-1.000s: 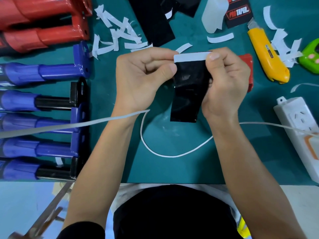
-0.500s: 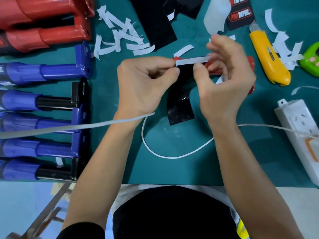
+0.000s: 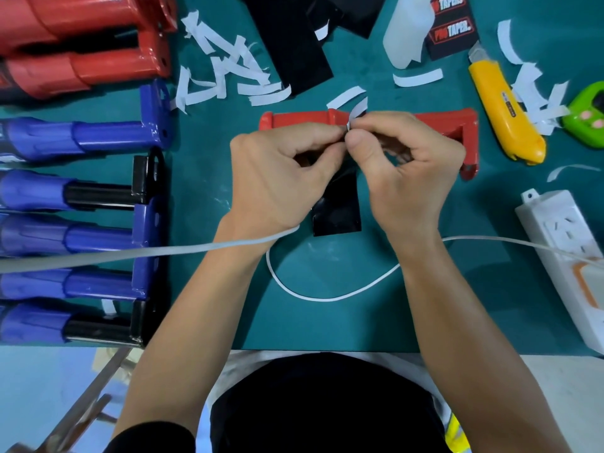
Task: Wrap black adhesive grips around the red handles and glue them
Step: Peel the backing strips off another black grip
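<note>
Pinching at the centre with both grips, fingertips almost meeting. Left hand [image 3: 281, 178] curled, thumb and forefinger closed on the top edge of the black adhesive sheet [image 3: 338, 210]. Right hand [image 3: 411, 178] curled likewise, thumb and forefinger nipping the white backing strip [image 3: 359, 107] at that same edge, seemingly part-peeled, though hard to tell behind the fingers. Hanging down between the two wrists, the rest of the sheet, glossy, lower end close to the desk [image 3: 327, 322]. Just behind the knuckles, lying flat and crosswise, the red handle [image 3: 300, 120], bare, its angled bracket end out past the right hand. Under both forearms, a white cable [image 3: 327, 299] looping across the teal surface towards a white power strip [image 3: 562, 243] at the right edge. Further right of the handle, a yellow utility knife [image 3: 503, 116]. Along the left side, a row of blue handles [image 3: 98, 138], with more red handles [image 3: 81, 67] stacked above them. Scattered at the top, white paper scraps [image 3: 225, 73] beside spare black sheets [image 3: 294, 44].
</note>
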The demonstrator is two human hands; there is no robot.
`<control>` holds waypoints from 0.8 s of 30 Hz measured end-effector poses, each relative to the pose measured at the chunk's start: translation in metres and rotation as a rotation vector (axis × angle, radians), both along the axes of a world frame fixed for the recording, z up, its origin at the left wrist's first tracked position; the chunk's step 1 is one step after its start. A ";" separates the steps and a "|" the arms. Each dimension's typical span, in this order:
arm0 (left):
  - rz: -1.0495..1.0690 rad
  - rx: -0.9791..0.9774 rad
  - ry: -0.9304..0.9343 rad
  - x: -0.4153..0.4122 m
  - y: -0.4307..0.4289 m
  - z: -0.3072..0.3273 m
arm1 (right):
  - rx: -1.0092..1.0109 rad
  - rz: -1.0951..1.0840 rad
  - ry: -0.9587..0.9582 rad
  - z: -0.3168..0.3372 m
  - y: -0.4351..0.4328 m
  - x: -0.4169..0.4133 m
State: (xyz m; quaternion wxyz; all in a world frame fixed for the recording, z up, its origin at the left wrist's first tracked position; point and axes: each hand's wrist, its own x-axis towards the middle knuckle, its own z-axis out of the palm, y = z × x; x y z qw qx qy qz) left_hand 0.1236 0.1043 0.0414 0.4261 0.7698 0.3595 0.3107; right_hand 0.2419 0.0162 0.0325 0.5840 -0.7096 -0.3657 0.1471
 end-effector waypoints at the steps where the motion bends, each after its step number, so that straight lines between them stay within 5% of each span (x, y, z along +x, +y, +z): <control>1: 0.000 0.022 0.009 0.000 0.000 0.000 | 0.005 0.000 0.027 0.000 0.000 0.001; 11: -0.023 0.040 0.021 -0.001 0.001 -0.002 | 0.060 0.086 0.248 -0.001 0.003 0.009; 16: -0.035 -0.068 -0.008 -0.001 0.002 0.000 | 0.048 0.044 0.179 0.000 0.002 0.010; 20: -0.121 -0.295 -0.032 -0.004 0.013 0.002 | -0.012 0.116 -0.056 0.001 -0.001 0.021; 24: -0.107 -0.295 -0.032 -0.003 0.013 0.007 | -0.074 0.131 0.000 0.002 0.000 0.017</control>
